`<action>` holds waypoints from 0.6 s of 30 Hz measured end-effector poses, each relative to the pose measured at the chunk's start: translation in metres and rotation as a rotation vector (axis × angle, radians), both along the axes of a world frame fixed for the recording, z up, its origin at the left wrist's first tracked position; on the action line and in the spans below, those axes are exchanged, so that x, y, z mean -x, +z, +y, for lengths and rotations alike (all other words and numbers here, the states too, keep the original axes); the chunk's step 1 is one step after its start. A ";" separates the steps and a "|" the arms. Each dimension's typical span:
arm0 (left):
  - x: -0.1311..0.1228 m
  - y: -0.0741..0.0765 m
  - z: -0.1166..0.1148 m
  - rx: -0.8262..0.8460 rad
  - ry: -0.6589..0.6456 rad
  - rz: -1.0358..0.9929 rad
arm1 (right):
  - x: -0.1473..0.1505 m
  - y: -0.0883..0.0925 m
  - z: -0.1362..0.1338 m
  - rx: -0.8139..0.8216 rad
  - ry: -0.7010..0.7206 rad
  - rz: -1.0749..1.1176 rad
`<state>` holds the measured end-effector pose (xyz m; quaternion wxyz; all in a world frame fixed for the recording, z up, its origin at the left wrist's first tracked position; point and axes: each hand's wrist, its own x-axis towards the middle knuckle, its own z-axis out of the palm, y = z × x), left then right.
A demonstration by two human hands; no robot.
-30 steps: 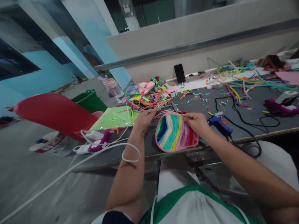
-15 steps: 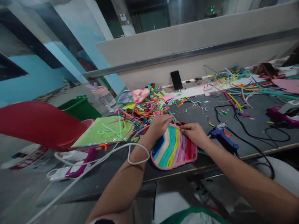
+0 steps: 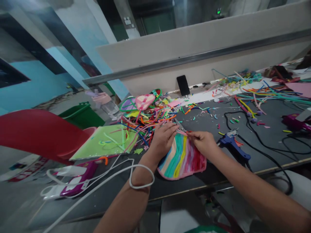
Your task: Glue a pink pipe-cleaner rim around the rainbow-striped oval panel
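Note:
A striped pipe-cleaner panel (image 3: 183,158) lies near the table's front edge, with blue, cream, teal, yellow, purple and red bands and a pink border. My left hand (image 3: 164,137) is closed over its upper left edge; the fingertips rest by the pink border, and the thumb is hidden. At the upper right corner, my right hand (image 3: 203,140) pinches the pink edging between thumb and fingers. Just behind the panel are scissors (image 3: 180,125), their handles partly covered by my hands. A blue glue gun (image 3: 233,146) lies to the right of my right hand.
Pipe-cleaner scraps (image 3: 155,116) are heaped behind my left hand. A green sheet (image 3: 104,140) and a purple power strip (image 3: 80,179) lie left, with a white cable (image 3: 97,191) looping across my left forearm. A black phone (image 3: 183,85) leans at the back. A black cord (image 3: 263,150) runs right.
My left hand's fingers have spread flatter along the panel's top edge. My right hand still pinches the upper right corner. The view has shifted slightly.

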<state>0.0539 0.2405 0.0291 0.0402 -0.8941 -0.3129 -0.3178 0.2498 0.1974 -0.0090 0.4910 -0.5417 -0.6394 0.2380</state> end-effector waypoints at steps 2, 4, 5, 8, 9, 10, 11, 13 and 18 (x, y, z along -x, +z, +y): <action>0.000 0.004 -0.006 -0.015 -0.032 0.042 | 0.001 0.004 -0.009 -0.073 0.000 -0.034; -0.001 0.008 -0.012 -0.007 -0.067 0.074 | 0.001 0.008 -0.018 -0.127 -0.001 -0.054; -0.001 0.011 -0.015 -0.006 -0.081 0.074 | 0.001 0.010 -0.022 -0.151 0.001 -0.064; -0.002 0.015 -0.021 -0.035 -0.125 0.015 | 0.000 0.013 -0.031 -0.281 0.002 -0.139; -0.001 0.016 -0.022 -0.041 -0.139 -0.018 | 0.000 0.014 -0.033 -0.342 -0.006 -0.173; -0.001 0.016 -0.023 -0.038 -0.150 -0.054 | 0.000 0.015 -0.036 -0.402 -0.016 -0.208; 0.000 0.017 -0.024 -0.021 -0.155 -0.090 | 0.000 0.016 -0.038 -0.451 -0.025 -0.241; 0.001 0.018 -0.026 0.026 -0.154 -0.155 | 0.000 0.019 -0.044 -0.507 -0.036 -0.296; 0.000 0.025 -0.034 0.019 -0.150 -0.188 | 0.001 0.026 -0.055 -0.556 -0.040 -0.394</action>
